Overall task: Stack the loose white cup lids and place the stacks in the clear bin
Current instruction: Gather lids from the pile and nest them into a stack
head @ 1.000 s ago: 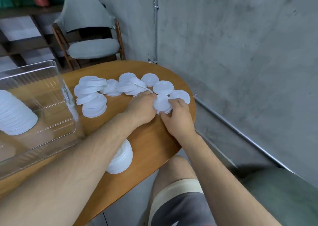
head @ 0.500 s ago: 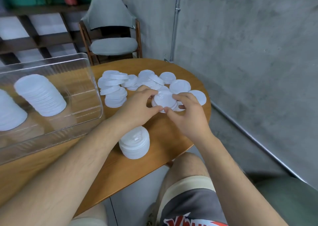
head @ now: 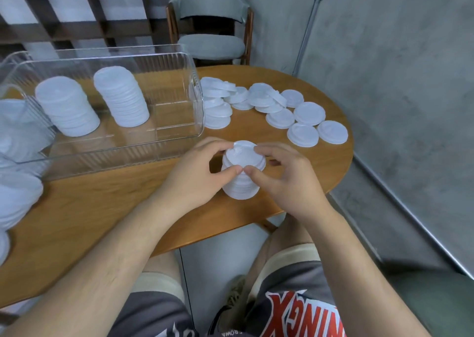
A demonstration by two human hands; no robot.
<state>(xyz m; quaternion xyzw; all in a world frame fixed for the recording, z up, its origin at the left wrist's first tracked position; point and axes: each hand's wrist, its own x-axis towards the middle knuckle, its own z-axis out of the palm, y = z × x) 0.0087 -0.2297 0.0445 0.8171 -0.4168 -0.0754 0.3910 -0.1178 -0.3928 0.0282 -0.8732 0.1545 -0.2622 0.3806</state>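
Note:
A stack of white cup lids [head: 243, 183] stands near the front edge of the wooden table [head: 115, 208]. My left hand [head: 197, 172] and my right hand [head: 284, 180] curl round the top lids of that stack from either side, thumbs meeting in front. Several loose white lids [head: 302, 121] lie spread over the far right of the table. The clear bin [head: 164, 142] sits at the left and holds two tall lid stacks [head: 120, 98], [head: 68, 107].
More white lids [head: 18, 198] pile up at the table's left edge, partly behind the bin. A grey chair [head: 213, 44] stands beyond the table, and a concrete wall with a metal pipe [head: 307, 26] runs along the right. My knees sit under the table's front edge.
Both hands carried a few lids from the loose pile at the far right back to the stack near the front edge and set them on top. The camera tilted left and down.

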